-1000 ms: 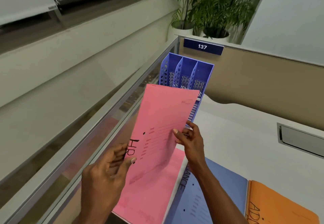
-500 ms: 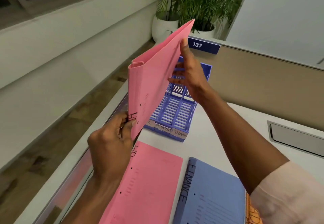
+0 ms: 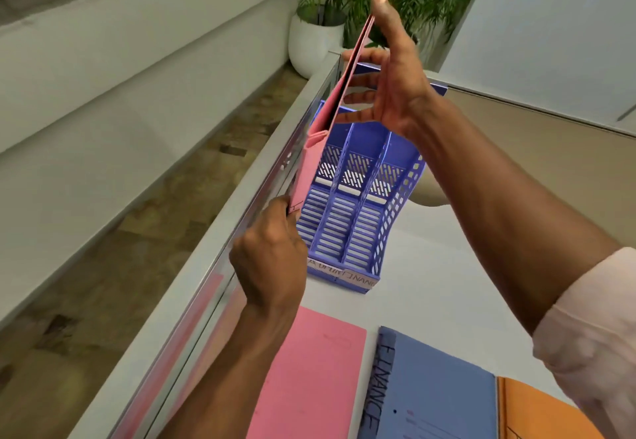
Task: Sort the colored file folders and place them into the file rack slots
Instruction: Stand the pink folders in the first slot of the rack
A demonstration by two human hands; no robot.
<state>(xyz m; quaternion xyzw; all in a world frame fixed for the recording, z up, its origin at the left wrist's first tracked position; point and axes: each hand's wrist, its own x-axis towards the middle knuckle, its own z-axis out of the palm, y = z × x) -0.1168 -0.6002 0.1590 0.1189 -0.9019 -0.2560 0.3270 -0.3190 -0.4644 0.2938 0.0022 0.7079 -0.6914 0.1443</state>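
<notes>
I hold a pink file folder (image 3: 315,160) on edge, upright, at the left side of the blue three-slot file rack (image 3: 347,218). My left hand (image 3: 272,253) pinches its near lower corner. My right hand (image 3: 392,77) grips its raised far top edge. The folder's lower edge sits at the rack's leftmost slot; whether it is inside I cannot tell. The other two slots look empty. On the desk near me lie another pink folder (image 3: 309,376), a blue folder marked FINANCE (image 3: 433,397) and an orange folder (image 3: 540,414).
A glass and metal partition (image 3: 241,211) runs along the desk's left edge, close beside the rack. A tan divider panel (image 3: 537,136) stands behind the rack. White planters with palms (image 3: 315,43) sit beyond the desk corner. Handwritten labels (image 3: 344,275) cross the rack's front.
The pink folder has turned from flat-facing to edge-on and moved forward and down to the rack's left slot. My right hand shifted from its side to its raised top edge.
</notes>
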